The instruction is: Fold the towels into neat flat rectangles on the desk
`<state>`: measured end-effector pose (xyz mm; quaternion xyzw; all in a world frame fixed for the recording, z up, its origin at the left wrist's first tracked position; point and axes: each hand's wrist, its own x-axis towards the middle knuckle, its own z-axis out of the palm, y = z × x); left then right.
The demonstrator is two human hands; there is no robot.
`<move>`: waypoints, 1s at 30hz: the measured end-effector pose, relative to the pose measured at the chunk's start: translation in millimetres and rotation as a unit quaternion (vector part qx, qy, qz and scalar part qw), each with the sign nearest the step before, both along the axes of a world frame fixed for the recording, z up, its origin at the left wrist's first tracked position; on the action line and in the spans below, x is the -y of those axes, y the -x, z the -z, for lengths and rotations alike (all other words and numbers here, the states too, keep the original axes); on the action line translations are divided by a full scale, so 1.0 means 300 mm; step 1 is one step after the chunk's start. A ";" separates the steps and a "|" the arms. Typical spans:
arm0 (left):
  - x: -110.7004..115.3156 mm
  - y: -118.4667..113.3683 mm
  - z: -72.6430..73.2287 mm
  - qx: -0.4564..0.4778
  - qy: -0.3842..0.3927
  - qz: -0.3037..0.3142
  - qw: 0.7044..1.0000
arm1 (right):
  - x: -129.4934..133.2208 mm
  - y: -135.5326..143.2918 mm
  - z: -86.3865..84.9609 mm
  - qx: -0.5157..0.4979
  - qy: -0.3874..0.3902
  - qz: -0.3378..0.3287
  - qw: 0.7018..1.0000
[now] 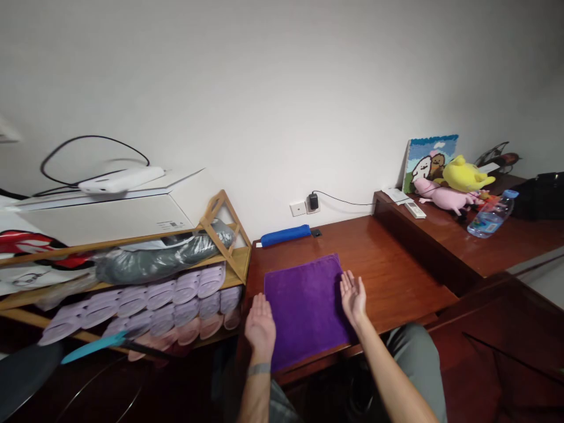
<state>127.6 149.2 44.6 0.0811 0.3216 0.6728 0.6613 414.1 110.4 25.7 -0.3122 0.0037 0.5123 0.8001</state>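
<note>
A purple cloth lies spread flat on the brown wooden desk. At its left edge my left hand is held palm up, fingers stretched out, with nothing in it. My right hand is by the right edge, its palm turned up and inward and its fingers extended, also holding nothing. Whether either hand touches the cloth, I cannot tell. Behind the cloth, near the wall, rests a rolled blue cloth.
On the left stands a wooden rack with several lilac slippers and a white box on top. A raised desk at right bears a water bottle, plush toys and a remote. A black plug sits in the wall socket.
</note>
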 end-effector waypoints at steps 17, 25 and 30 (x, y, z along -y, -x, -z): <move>0.170 -0.063 0.169 -0.011 0.104 0.053 0.993 | 0.176 0.083 0.228 0.011 0.041 -0.057 0.997; 0.187 0.157 -0.175 -0.058 -0.142 -0.004 0.988 | 0.185 -0.072 -0.180 0.040 -0.086 -0.013 0.995; 0.174 -0.245 -0.229 -0.024 -0.129 0.086 0.988 | 0.095 0.214 -0.220 0.038 -0.136 -0.126 0.982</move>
